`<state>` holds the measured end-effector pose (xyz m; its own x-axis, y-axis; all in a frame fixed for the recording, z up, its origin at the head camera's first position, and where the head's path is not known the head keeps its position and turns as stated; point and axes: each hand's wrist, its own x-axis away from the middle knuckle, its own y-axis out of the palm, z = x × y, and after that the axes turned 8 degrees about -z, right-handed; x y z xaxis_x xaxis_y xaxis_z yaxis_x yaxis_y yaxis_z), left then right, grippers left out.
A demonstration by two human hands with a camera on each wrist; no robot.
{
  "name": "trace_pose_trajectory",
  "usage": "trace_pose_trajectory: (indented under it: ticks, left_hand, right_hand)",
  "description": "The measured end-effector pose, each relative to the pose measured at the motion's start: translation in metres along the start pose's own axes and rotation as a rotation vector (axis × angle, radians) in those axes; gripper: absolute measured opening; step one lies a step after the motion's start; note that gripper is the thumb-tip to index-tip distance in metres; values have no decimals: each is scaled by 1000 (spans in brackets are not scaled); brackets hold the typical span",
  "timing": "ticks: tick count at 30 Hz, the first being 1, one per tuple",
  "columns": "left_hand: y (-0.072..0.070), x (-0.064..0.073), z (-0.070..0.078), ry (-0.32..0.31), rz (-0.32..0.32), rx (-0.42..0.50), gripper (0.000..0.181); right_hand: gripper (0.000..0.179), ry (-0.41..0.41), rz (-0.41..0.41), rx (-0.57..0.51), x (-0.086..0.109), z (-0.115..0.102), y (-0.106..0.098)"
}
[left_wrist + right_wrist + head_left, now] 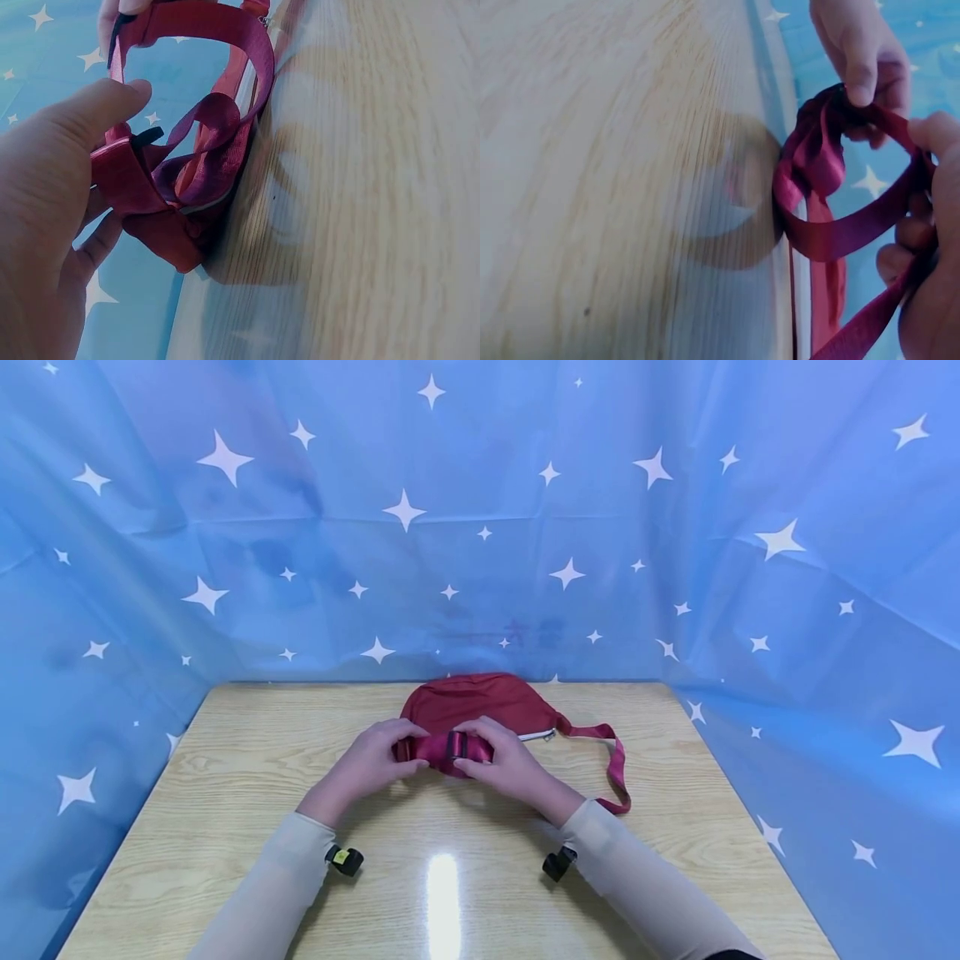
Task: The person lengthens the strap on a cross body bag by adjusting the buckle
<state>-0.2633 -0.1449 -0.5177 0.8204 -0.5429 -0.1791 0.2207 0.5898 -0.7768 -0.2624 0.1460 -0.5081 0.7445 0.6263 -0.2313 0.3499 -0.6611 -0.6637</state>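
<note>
Pinching one end of the dark red strap (pixel 431 749) between thumb and fingers is the left hand (pixel 375 758); the right hand (pixel 508 762) grips it beside a black buckle (pixel 453 745). Between them a loop sags, as both wrist views show. Just beyond the hands, the red bag (pixel 480 697) sits at the middle of the far edge of the surface (pixel 675 843), its zip (pixel 537 735) facing the near edge. From its right end, more strap curls toward the right edge. Uneven pulling could twist or jam the webbing in the buckle; a sharp tug could shift the bag, since nothing visible anchors it.
</note>
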Motion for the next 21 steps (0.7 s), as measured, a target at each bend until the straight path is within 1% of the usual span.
trace_pose_trajectory:
  ticks: [4, 8, 11, 14, 17, 21]
  left_hand:
    - [-3, 1, 2, -22, -12, 19, 40]
    - [-3, -1, 2, -7, -40, 79, 36]
    - [-1, -3, 2, 14, -59, 142, 22]
    - [1, -6, 3, 18, -58, 202, 4]
    - [2, -8, 4, 14, -58, 247, 10]
    - [3, -10, 7, 11, -70, 268, 13]
  right_hand:
    - [43, -9, -3, -12, 3, 2, -2]
    - [43, -20, -7, -26, 4, 2, -3]
    - [43, -36, -12, -19, 5, 1, -3]
    - [45, -52, -20, -5, 4, -1, -3]
    - [46, -62, -25, 10, 4, -2, -3]
    - [46, -71, -26, 12, 4, -2, -3]
